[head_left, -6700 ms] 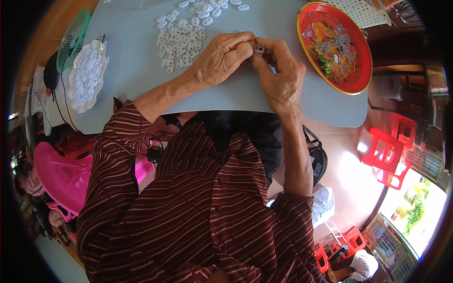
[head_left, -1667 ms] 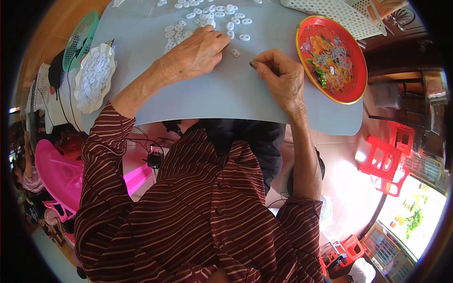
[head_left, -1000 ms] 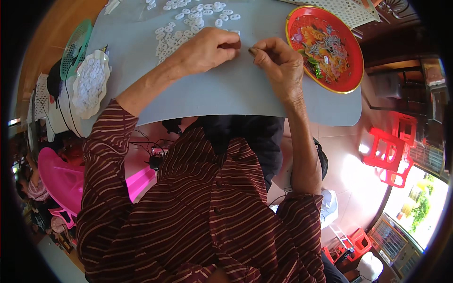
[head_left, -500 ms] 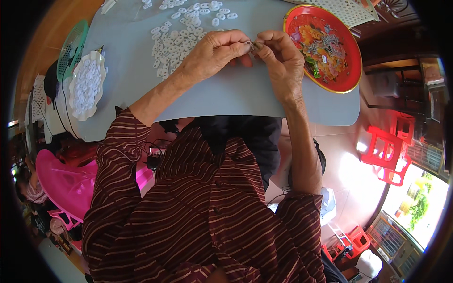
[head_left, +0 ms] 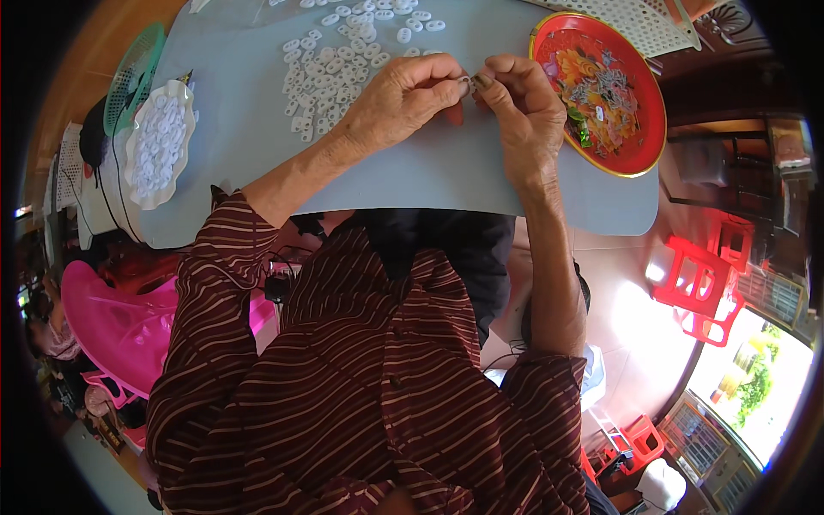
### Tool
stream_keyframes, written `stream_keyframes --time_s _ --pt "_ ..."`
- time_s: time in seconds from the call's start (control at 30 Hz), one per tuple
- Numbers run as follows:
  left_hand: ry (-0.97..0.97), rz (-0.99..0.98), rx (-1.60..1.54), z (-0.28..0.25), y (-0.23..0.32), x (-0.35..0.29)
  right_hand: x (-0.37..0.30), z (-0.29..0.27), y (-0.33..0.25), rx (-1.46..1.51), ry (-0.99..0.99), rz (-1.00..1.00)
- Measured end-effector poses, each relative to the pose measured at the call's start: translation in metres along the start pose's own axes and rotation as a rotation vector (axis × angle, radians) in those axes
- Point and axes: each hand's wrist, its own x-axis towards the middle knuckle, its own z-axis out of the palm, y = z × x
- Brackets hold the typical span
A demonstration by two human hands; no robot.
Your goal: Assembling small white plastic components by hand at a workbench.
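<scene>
Above the grey table (head_left: 249, 154), my two hands meet fingertip to fingertip. My left hand (head_left: 412, 96) is closed in a pinch between thumb and forefinger, with a tiny pale piece at the tips, too small to name. My right hand (head_left: 525, 107) pinches close beside it, thumb against bent fingers; whatever it holds is hidden. Left of the hands lie loose white oval pieces (head_left: 326, 81) with holes. On the right, a red round tray (head_left: 650, 129) with a gold rim and flower pattern carries many small silvery metal pieces (head_left: 608, 86) and one white piece.
A scalloped white dish (head_left: 137, 196) heaped with white pieces (head_left: 160, 142) stands at the table's left edge, beside a green mesh fan (head_left: 133, 81). A white perforated basket (head_left: 631, 24) sits far right. Below are a pink plastic chair (head_left: 112, 318) and red stools (head_left: 691, 275).
The view has shifted slightly. My hands stay together in their pinch, with the right thumb tip a little farther from the left fingertips than before.
</scene>
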Motion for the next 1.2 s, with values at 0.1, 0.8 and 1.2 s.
stream_keyframes --time_s 0.1,0.8,1.2 --pt "0.02 0.044 0.012 0.002 0.0 0.0 0.001 -0.002 0.006 0.081 -0.013 -0.019" --pt "0.038 0.206 0.249 0.0 0.003 -0.006 -0.001 0.0 -0.007 -0.304 -0.039 0.006" --pt "-0.102 -0.05 -0.06 -0.003 -0.002 -0.005 -0.002 -0.006 -0.003 -0.185 -0.091 0.064"
